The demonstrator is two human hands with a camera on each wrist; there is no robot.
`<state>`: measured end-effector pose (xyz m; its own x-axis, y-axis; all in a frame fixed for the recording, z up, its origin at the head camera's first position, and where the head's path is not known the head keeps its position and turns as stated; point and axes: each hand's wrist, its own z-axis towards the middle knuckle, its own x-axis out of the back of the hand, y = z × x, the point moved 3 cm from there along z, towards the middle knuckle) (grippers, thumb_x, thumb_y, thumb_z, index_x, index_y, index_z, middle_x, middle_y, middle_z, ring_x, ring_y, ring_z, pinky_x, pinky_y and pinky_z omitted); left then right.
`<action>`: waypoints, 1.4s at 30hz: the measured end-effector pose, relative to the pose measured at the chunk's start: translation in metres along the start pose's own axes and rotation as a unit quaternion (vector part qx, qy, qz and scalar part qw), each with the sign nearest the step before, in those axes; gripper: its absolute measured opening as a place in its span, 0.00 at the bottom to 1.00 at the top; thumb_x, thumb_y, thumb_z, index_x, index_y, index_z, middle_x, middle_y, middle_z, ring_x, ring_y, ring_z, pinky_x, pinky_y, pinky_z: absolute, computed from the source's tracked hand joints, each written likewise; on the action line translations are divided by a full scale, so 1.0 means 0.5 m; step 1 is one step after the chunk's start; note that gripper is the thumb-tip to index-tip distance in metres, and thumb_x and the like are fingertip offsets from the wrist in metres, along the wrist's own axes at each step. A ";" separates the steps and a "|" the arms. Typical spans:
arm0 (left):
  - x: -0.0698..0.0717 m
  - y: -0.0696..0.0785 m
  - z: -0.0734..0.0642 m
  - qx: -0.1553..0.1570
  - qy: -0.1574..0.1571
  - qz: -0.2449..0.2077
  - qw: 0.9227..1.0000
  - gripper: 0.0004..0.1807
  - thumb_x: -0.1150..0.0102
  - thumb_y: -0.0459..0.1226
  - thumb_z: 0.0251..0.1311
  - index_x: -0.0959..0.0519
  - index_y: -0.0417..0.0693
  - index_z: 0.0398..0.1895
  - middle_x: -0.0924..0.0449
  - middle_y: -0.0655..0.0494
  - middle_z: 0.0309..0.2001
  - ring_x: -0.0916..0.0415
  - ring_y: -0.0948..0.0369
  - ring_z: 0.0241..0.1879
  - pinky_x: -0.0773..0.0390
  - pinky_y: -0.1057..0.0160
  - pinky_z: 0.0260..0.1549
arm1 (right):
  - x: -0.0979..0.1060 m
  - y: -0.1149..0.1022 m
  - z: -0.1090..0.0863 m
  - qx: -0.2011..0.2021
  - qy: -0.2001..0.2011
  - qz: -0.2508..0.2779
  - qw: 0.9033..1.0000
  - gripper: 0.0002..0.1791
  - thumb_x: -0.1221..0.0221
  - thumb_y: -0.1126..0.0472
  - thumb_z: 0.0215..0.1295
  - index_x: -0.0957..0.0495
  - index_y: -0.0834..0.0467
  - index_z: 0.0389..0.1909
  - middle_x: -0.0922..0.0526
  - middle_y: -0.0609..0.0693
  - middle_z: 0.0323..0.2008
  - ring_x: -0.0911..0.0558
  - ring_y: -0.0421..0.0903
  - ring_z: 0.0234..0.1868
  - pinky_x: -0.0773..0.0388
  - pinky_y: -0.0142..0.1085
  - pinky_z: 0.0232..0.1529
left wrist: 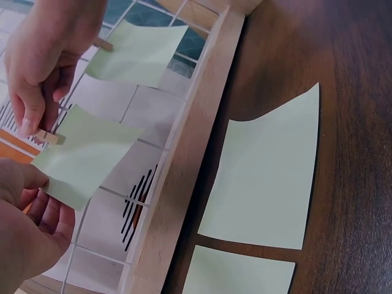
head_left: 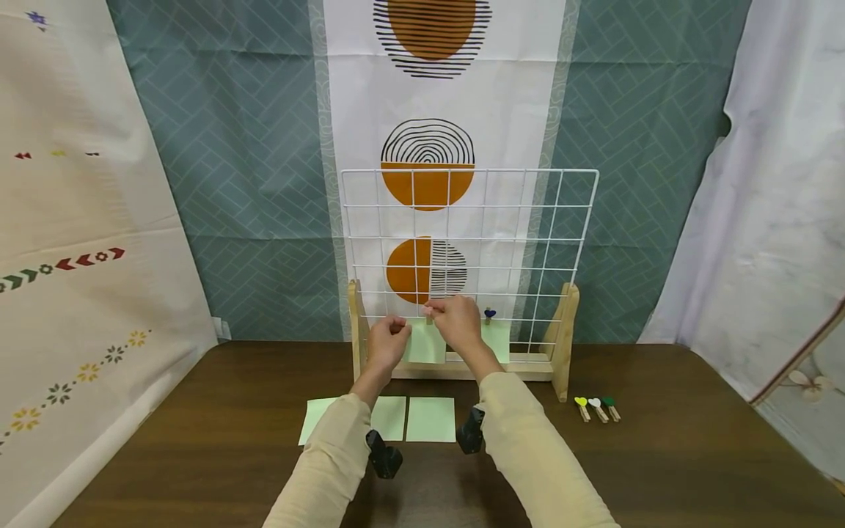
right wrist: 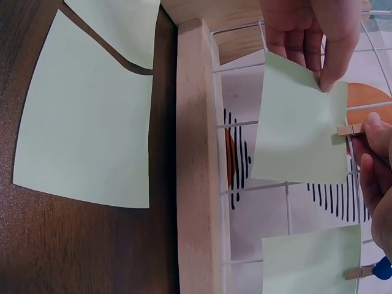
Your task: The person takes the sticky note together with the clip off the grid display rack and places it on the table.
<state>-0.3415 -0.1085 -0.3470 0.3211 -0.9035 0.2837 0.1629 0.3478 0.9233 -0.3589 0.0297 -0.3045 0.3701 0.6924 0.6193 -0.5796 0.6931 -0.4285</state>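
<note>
A pale green paper note (head_left: 425, 346) hangs against the lower part of a white wire grid (head_left: 502, 207). My left hand (head_left: 386, 343) pinches its left edge between thumb and finger. At the note's top edge, my right hand (head_left: 458, 323) pinches a small wooden clothespin (right wrist: 349, 130) whose jaws are over the paper and, it seems, the wire. In the head view a bit of pink shows at its end, mostly hidden by the fingers. Right of it, a second green note (head_left: 496, 341) hangs from a clothespin with a dark blue heart (head_left: 489, 314).
Wooden feet and a bar (head_left: 561, 345) support the grid on the brown table (head_left: 660, 440). Several green notes (head_left: 431, 419) lie in a row before it, partly behind my left sleeve. At right lie three clothespins (head_left: 597, 409) with yellow, white and green hearts. Patterned cloth hangs behind.
</note>
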 end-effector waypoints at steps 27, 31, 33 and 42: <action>0.001 0.019 -0.007 0.003 -0.016 -0.010 1.000 0.09 0.44 0.30 0.62 0.20 0.32 0.41 0.22 0.45 0.36 0.28 0.54 0.36 0.28 0.64 0.32 | 0.015 -0.005 -0.004 0.005 0.025 0.042 0.999 0.08 0.33 0.63 0.58 0.13 0.62 0.36 0.13 0.53 0.33 0.15 0.51 0.35 0.22 0.39 0.32; 0.004 0.016 -0.005 -0.006 -0.016 -0.013 1.000 0.09 0.44 0.29 0.62 0.21 0.31 0.43 0.22 0.44 0.37 0.27 0.52 0.38 0.27 0.63 0.33 | 0.016 -0.009 0.001 0.006 0.017 0.044 0.999 0.08 0.34 0.62 0.59 0.13 0.62 0.37 0.13 0.52 0.33 0.15 0.50 0.34 0.26 0.35 0.27; 0.005 0.015 -0.006 -0.007 -0.019 -0.015 1.000 0.10 0.45 0.29 0.63 0.21 0.31 0.43 0.21 0.44 0.38 0.27 0.52 0.39 0.28 0.64 0.33 | 0.017 -0.009 0.002 0.001 0.012 0.041 0.999 0.09 0.34 0.62 0.60 0.13 0.61 0.38 0.13 0.52 0.33 0.16 0.50 0.33 0.28 0.33 0.25; 0.015 0.020 -0.011 -0.002 -0.029 -0.011 1.000 0.09 0.45 0.31 0.63 0.21 0.32 0.42 0.22 0.45 0.36 0.29 0.53 0.37 0.30 0.65 0.32 | 0.023 -0.006 0.005 -0.045 -0.008 0.062 0.997 0.11 0.36 0.60 0.63 0.14 0.61 0.43 0.13 0.52 0.37 0.15 0.50 0.39 0.23 0.36 0.32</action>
<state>-0.3325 -0.1103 -0.3371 0.2637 -0.9238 0.2775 0.1725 0.3282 0.9287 -0.3546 0.0350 -0.2942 0.2875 0.7711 0.5681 -0.5519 0.6181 -0.5598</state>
